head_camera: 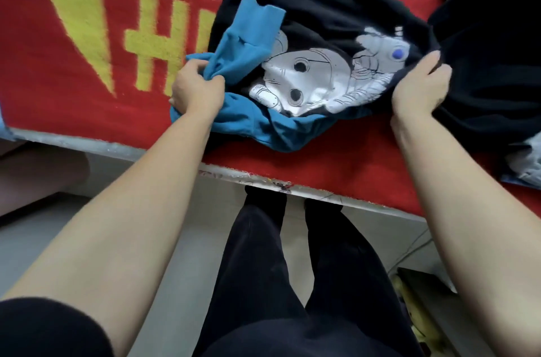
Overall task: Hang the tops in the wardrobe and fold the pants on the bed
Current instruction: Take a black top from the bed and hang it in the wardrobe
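One dark garment [491,64] touches the top [322,5]; left hand [197,90], right hand [420,93] grip it.

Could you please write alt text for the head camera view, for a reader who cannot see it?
A person's left hand bunches blue fabric and the right hand grips the black edge of a crumpled top with a white cartoon print, lying on a red-and-yellow blanket.
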`<action>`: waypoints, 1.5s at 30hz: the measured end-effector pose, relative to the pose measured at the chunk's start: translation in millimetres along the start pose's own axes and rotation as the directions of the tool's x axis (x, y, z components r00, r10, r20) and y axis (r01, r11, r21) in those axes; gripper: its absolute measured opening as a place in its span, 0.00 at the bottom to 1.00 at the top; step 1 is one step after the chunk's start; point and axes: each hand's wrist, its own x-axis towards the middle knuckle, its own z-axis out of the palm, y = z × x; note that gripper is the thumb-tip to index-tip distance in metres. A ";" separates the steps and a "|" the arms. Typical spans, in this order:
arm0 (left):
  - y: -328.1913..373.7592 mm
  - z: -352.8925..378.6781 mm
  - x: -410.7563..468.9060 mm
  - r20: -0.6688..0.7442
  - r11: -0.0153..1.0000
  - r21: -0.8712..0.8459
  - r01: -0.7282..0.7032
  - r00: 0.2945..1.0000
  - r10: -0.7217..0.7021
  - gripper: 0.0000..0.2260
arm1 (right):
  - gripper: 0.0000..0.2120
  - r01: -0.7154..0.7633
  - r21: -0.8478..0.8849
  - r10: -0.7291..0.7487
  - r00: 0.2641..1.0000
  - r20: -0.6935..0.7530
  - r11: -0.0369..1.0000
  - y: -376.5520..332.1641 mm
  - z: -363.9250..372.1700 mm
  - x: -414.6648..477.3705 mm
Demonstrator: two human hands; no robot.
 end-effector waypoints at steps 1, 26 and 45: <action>0.0 1.7 -7.3 0.010 0.996 -0.054 -0.072 0.997 0.073 0.12 | 0.16 -0.051 0.024 0.052 0.997 -0.062 0.998 -0.9 -1.7 1.4; -80.0 4.0 -5.7 0.366 0.946 -0.025 0.324 0.883 -0.293 0.24 | 0.16 0.481 -0.298 -0.460 0.876 0.143 0.824 7.4 12.7 -8.2; -61.1 -16.6 -16.8 0.283 0.731 -0.604 0.317 0.943 -0.176 0.07 | 0.34 0.929 -0.015 -0.521 0.220 0.824 0.370 2.2 46.5 -135.8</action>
